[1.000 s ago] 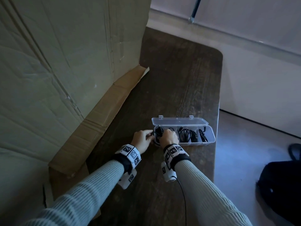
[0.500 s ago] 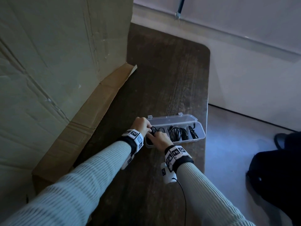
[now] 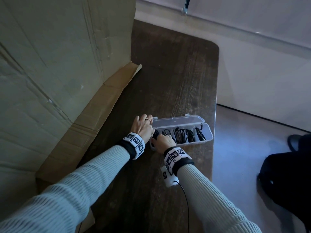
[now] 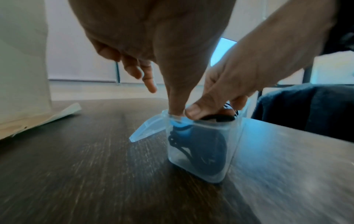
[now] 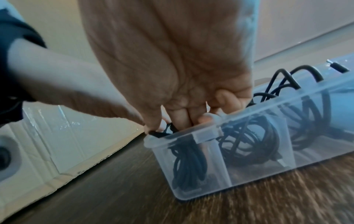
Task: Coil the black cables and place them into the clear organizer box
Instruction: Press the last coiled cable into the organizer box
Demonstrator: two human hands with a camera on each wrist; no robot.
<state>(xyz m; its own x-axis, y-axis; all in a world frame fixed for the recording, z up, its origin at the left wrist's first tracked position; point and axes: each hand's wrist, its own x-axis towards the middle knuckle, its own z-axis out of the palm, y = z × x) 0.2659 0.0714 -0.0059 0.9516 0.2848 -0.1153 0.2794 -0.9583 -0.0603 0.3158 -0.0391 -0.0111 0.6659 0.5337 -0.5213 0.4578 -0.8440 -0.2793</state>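
The clear organizer box lies on the dark wooden table near its right edge, with its lid folded open behind. Coiled black cables fill the middle and right compartments. Another black cable coil stands in the leftmost compartment. My right hand pinches the top of this coil between thumb and fingers. My left hand is at the box's left end. Its straight thumb presses down on the same coil, and its other fingers are spread above the lid.
A big cardboard box stands along the left, and its flap lies on the table. The table's right edge runs just past the organizer. A dark bag sits on the floor to the right.
The coil my right hand held above the box's left end now sits down inside the leftmost compartment. My left hand has moved onto that end, thumb on the coil.
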